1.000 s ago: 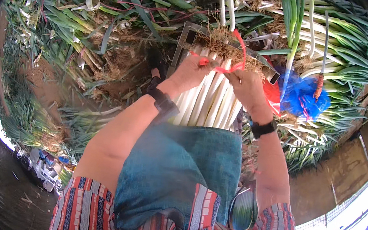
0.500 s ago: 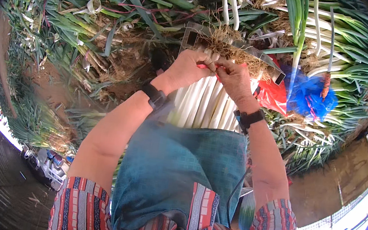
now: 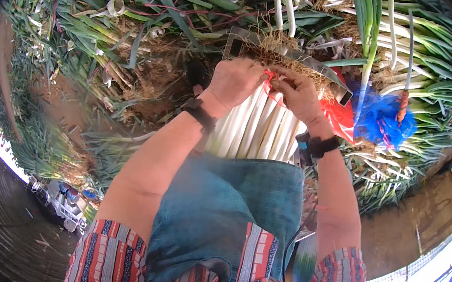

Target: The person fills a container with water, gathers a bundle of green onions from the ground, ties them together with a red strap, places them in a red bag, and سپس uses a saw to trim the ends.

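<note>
A bundle of long white leeks [image 3: 250, 127] lies before me, roots [image 3: 289, 64] on the far side and white shafts running toward my lap. Across the root end, a thin red tie [image 3: 269, 77] shows between my fingertips. My left hand [image 3: 236, 83] is closed in a pinch on the tie, knuckles up, at the left of the bundle. At the right, my right hand [image 3: 299, 93] pinches the tie too, thumb bent against the fingers. The tie's course under the hands is hidden.
A metal frame [image 3: 332, 78] stands around the root end. To its right lie a red plastic bag [image 3: 337, 116] and a tangle of blue ties [image 3: 383, 121]. Loose leeks [image 3: 426, 70] are heaped at right, leafy trimmings [image 3: 110, 25] at left. A teal apron [image 3: 224, 197] covers my lap.
My left hand has rolled over, its knuckles now up, and shifted slightly right. My right hand has moved a little to the right. The red tie stays between them.
</note>
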Available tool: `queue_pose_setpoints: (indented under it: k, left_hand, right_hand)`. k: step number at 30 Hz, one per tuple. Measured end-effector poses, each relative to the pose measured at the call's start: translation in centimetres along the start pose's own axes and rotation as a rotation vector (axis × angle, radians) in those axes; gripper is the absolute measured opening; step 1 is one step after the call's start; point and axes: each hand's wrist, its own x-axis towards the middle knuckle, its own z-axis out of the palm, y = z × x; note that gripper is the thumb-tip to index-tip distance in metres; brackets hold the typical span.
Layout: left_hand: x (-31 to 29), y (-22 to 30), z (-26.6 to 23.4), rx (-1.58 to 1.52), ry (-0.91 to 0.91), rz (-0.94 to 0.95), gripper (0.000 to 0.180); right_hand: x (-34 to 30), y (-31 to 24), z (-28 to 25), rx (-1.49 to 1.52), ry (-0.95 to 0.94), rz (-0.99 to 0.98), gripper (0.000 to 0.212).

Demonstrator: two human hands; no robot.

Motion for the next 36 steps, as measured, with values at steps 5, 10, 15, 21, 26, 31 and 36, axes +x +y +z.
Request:
queue_pose_setpoints:
  k: [5, 10, 15, 21, 26, 31, 36]
  left_hand:
    - [0.5, -0.7, -0.2, 0.06, -0.045, 0.057, 0.013]
    - [-3.6, -5.5, -1.8, 0.012, -0.46, -0.112, 0.02]
    - [-3.7, -3.7, -1.8, -0.454, -0.219, -0.319, 0.02]
    - [-1.7, 0.7, -1.5, -1.824, -0.117, -1.146, 0.017]
    - [-1.8, -1.7, 0.0, -1.076, -0.354, -0.766, 0.025]
    - [-3.0, -2.3, 1.7, -1.048, -0.334, -0.862, 0.031]
    - [-6.3, -5.3, -4.6, -1.05, 0.111, -1.301, 0.03]
  right_hand:
    - [1.1, -0.4, -2.5, -0.33, -0.037, 0.062, 0.016]
    - [-2.0, 2.5, -4.0, -1.167, 0.012, -0.357, 0.016]
    - [-3.0, 2.6, -2.8, -0.544, 0.181, -0.296, 0.013]
    - [0.3, 0.2, 0.8, 0.456, 0.197, -0.002, 0.014]
    - [1.3, 1.7, 0.3, -0.639, 0.032, -0.632, 0.011]
    - [1.7, 1.8, 0.2, -0.839, 0.119, -0.631, 0.01]
    - [-4.2, 0.2, -1.0, -0.598, 0.563, -0.636, 0.015]
